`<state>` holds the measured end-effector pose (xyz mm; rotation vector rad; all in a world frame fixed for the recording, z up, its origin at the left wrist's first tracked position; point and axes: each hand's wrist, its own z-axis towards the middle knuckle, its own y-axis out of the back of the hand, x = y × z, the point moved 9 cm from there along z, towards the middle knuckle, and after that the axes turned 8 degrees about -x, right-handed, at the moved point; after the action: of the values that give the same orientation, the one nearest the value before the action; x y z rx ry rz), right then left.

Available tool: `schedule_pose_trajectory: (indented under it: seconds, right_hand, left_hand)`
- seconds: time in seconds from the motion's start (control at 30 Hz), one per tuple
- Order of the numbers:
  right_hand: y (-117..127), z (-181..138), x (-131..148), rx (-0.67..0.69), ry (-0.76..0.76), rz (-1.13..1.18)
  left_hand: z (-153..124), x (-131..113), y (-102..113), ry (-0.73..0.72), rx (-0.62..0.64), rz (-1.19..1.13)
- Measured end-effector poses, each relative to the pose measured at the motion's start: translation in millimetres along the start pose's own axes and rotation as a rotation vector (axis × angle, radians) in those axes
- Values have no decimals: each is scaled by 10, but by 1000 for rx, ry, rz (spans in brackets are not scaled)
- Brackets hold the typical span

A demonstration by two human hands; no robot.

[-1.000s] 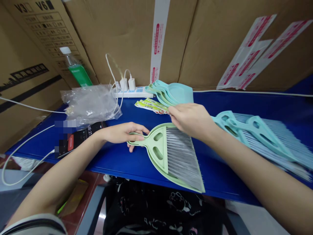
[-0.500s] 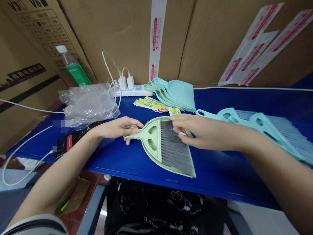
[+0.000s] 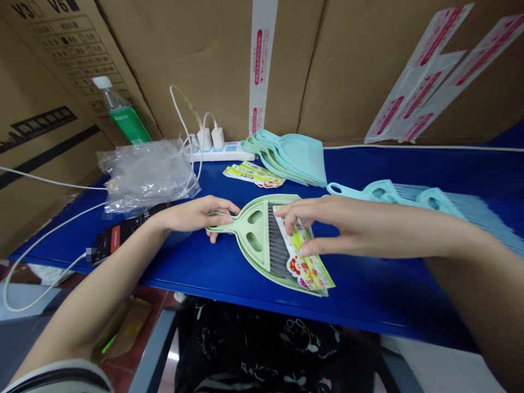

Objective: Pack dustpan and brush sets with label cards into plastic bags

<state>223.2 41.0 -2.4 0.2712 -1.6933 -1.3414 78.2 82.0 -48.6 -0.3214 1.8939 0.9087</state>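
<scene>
My left hand point(image 3: 204, 213) is closed around the handle end of a light green dustpan point(image 3: 252, 261) with a matching hand brush point(image 3: 256, 232) nested in it. The brush's grey bristles point right. Across the bristles lies a yellow-green and white printed label card point(image 3: 305, 262), slanting down toward the pan's front edge. My right hand point(image 3: 323, 224) is over the card's upper part, thumb and fingers apart, fingertips touching it. Part of the card is hidden under the fingers.
Behind are stacked blue and green dustpans point(image 3: 301, 155) and more label cards point(image 3: 254, 173). Light blue brushes point(image 3: 376, 192) lie right, partly behind my right arm. Plastic bags point(image 3: 149, 172), a phone point(image 3: 118, 237), a power strip point(image 3: 225, 153) and a bottle point(image 3: 129, 120) are left and back.
My right hand has brought the label card down onto the bristles, where its printed face now shows. Its fingers have spread. My left hand and the dustpan have stayed put.
</scene>
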Motion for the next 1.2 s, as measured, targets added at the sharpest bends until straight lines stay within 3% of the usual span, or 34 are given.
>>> schedule_pose_trajectory:
  seconds: [0.13, 0.37, 0.5, 0.7, 1.2]
  right_hand:
    - [9, 9, -227, -109, -5, -201]
    - [-189, -14, -425, -51, -78, -302]
    - [-220, -13, -456, -25, -122, -319]
    - [-193, -20, -507, -90, -147, -349]
    - [-191, -30, -460, -94, -107, -423]
  left_hand:
    - [5, 19, -1, -6, 8, 7]
    - [3, 31, -6, -22, 19, 6]
    - [1, 32, -2, -13, 12, 1]
    - [-5, 36, -1, -2, 9, 0]
    - [-9, 9, -12, -26, 21, 23]
